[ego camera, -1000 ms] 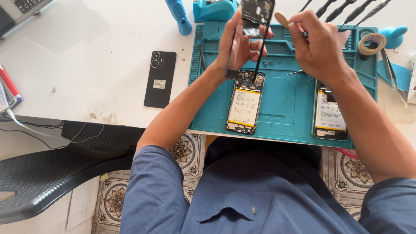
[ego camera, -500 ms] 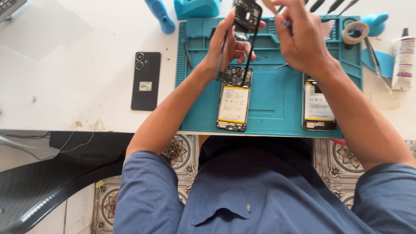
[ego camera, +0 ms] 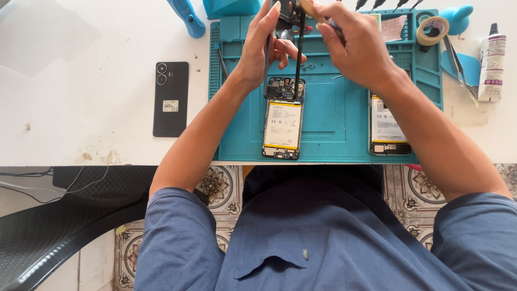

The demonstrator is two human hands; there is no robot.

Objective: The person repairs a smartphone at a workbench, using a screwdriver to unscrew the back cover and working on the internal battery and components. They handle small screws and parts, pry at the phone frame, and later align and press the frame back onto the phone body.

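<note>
One opened phone point(ego camera: 282, 118), yellow battery point(ego camera: 282, 125)

Small dark phone part point(ego camera: 288, 13) held upright above teal mat point(ego camera: 334, 116).

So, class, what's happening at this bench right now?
A person in a blue shirt is working on opened phones over a teal repair mat. The left hand holds a small dark phone part up above the mat, while the right hand grips a wooden-handled tool against it. One opened phone lies battery-up below the hands, another opened phone to its right, and a closed black phone rests on the white table.
</note>
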